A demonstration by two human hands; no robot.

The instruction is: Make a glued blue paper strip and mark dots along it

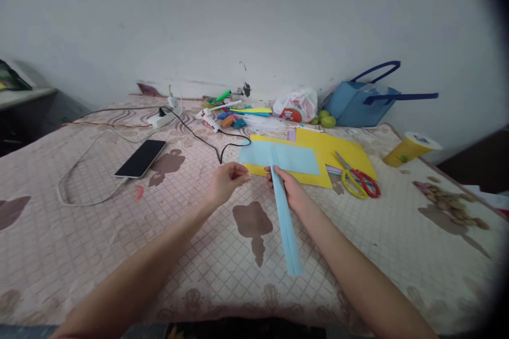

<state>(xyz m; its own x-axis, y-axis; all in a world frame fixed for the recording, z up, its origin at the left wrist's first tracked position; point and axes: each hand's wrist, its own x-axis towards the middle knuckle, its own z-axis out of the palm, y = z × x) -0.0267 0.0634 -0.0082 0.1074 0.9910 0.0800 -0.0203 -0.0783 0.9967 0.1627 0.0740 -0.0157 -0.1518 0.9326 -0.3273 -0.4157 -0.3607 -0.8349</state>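
A long folded strip of light blue paper (286, 228) is pinched between the thumb and fingers of my right hand (288, 185); its lower end points toward the table's front edge. To the left of it, my left hand (228, 180) is closed with the fingertips pressed together; whatever they hold, if anything, is too small to make out. Behind the hands, a light blue sheet (298, 159) lies on a yellow sheet (324, 179). Scissors (356, 176) with yellow and red handles rest partly on another yellow sheet (318, 140) to the right.
At left lie a phone (141, 159) with its cable and a power strip (161, 118). A glue gun (209, 119) with a black cord, a plastic bag (298, 106) and a blue bag (358, 106) stand along the wall. A yellow cup (409, 149) is at right.
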